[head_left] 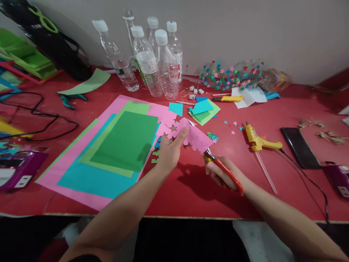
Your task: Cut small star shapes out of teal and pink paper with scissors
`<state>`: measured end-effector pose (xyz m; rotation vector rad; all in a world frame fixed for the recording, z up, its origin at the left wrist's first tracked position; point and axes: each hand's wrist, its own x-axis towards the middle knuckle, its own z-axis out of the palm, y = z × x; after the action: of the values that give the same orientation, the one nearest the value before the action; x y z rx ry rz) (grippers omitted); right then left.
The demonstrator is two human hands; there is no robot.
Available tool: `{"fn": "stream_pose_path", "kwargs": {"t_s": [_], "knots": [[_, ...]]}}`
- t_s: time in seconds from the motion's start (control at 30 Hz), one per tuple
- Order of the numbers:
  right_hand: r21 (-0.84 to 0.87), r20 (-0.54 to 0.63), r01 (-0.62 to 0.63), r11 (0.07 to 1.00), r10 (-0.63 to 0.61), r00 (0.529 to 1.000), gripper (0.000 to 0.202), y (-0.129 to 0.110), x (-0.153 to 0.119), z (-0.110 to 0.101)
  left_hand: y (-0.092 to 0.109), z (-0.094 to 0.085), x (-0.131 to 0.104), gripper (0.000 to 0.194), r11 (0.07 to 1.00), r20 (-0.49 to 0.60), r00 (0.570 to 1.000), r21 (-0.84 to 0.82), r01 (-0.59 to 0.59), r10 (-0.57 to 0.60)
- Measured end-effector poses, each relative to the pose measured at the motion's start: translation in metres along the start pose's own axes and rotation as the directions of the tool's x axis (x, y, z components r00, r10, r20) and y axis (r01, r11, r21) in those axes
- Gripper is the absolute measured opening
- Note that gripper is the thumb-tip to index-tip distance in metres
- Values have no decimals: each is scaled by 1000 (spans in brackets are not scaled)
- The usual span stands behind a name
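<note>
My left hand (170, 151) pinches a piece of pink paper (197, 137) between thumb and fingers. Star outlines are drawn on the paper, and its left part has star-shaped cutouts. In my right hand (223, 173) is a pair of scissors (229, 174) with red handles. The blades meet the lower right edge of the pink paper, held above the red table. Just beyond lie several small cut paper stars (212, 136) in green and blue. Past the paper is a small stack of blue and green paper pieces (204, 109).
Large coloured sheets (124, 140) cover the table's left middle. Several plastic bottles (167, 69) stand by the wall, near a bottle covered in stars (230, 75). To the right are a yellow glue gun (259, 140) with its cord and a black phone (300, 147). A yellow cutter (231, 98) lies behind.
</note>
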<state>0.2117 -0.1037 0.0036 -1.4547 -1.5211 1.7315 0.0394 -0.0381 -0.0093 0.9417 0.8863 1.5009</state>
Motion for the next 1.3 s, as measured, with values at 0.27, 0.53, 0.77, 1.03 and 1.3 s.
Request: {"fn": "stream_pose_path", "kwargs": {"t_s": [0.27, 0.53, 0.77, 1.03, 1.3], "knots": [[-40, -44, -61, 997, 60, 997, 39, -2, 0, 3, 0, 0, -1, 20, 1000, 26, 999, 16, -24, 24], [-56, -42, -59, 997, 56, 998, 41, -5, -1, 3, -2, -1, 0, 21, 998, 10, 1000, 57, 1, -2], [-87, -60, -47, 995, 42, 997, 40, -6, 0, -1, 1, -4, 5, 20, 999, 1, 999, 26, 39, -39], [-110, -100, -16, 994, 5, 995, 41, -1, 5, -9, 12, -8, 14, 22, 952, 96, 962, -146, 268, -256], [-118, -135, 18, 993, -34, 990, 43, 1, 7, -9, 15, -3, 13, 23, 848, 115, 903, -312, 429, -415]]}}
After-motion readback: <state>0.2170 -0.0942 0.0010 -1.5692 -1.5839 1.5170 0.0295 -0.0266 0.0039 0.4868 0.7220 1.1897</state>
